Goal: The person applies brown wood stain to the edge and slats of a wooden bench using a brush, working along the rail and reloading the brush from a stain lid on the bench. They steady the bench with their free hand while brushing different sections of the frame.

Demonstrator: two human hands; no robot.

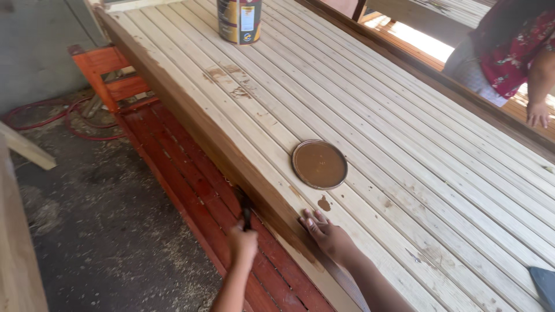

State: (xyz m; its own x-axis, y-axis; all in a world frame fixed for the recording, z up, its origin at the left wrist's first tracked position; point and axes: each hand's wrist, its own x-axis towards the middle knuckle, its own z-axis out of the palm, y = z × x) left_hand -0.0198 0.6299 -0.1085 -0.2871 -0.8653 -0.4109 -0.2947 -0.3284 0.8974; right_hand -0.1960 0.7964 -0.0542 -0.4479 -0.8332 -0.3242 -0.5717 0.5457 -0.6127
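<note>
A person's left hand (pixel 241 241) grips a dark-handled brush (pixel 245 209), fingers wrapped around the handle, its head pressed to the stained brown edge (pixel 231 151) of a pale grooved wooden panel (pixel 404 144), while the right hand (pixel 325 232) rests flat on the panel's near rim, fingers spread and holding nothing. Just beyond the right hand a small brown drip (pixel 324 203) marks the bare wood, and past it a round tin lid (pixel 319 164) lies face up, coated in brown stain. Below the panel's edge runs a red-stained slatted piece (pixel 191 173), above a dusty grey floor (pixel 98 231) where a red hose (pixel 58 118) curls. Farther up the boards, brown smears (pixel 231 81) show, and a paint can (pixel 239 21) stands upright. At the far right, another person in a floral top (pixel 514 46) rests a hand (pixel 537 114) on the frame
</note>
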